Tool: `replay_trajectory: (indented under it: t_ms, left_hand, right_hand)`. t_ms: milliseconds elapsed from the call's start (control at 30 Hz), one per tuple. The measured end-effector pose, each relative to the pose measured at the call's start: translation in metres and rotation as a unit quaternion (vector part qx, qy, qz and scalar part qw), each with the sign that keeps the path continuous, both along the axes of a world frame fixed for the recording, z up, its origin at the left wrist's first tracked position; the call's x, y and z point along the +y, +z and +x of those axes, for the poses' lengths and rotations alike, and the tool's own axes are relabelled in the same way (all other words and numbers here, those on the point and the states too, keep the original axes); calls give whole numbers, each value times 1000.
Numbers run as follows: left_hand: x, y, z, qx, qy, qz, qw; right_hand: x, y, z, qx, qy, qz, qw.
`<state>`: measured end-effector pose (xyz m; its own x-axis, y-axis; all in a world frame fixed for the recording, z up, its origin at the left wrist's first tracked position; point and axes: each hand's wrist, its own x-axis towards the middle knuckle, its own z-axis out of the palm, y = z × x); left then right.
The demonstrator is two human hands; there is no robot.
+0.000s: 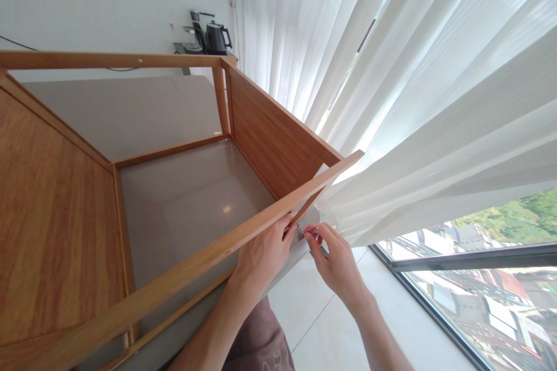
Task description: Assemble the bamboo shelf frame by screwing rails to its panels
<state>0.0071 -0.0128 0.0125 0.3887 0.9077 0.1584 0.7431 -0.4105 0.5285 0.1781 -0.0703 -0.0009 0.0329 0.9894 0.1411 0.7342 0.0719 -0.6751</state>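
Note:
A wooden cabinet frame (243, 226) with wood side panels lies at an angle in front of me. My left hand (265, 249) reaches under its near rail, with the fingers closed around a short wooden post (307, 208) close to the right corner. Just right of it, my right hand (333, 258) pinches a small tool with a thin metal shaft (300, 230). The shaft points at the foot of the post. Bits of red and dark show between the right fingers, but the tool's exact kind is hidden.
A grey board (187, 185) lies under the frame. White curtains (418, 104) hang close on the right, above a window (478, 295). Behind the frame, a black kettle (216, 37) stands beside a glass pot (191, 40). Pale floor tiles (322, 307) show below my hands.

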Motion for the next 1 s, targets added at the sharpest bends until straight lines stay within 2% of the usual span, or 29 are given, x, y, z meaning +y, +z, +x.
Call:
replay_trajectory:
  t_ms: [233, 400, 533, 800, 900, 1000]
  left_hand:
    - [-2, -1, 2, -9, 19, 5, 1000]
    - [1, -3, 4, -34, 66, 12, 997]
    - [4, -2, 5, -66, 59, 22, 996]
    - [12, 6, 10, -35, 86, -34, 995]
    - [13, 8, 10, -1, 78, -21, 997]
    - [14, 4, 10, -2, 56, -2, 998]
  right_hand:
    - [3, -3, 1, -2, 7, 13, 1000]
    - [2, -3, 2, -15, 15, 32, 999]
    - [1, -3, 2, -24, 17, 22, 999]
    - [0, -5, 2, -40, 10, 27, 999]
    - [0, -6, 1, -47, 12, 39, 998]
    - [0, -7, 0, -47, 10, 47, 998]
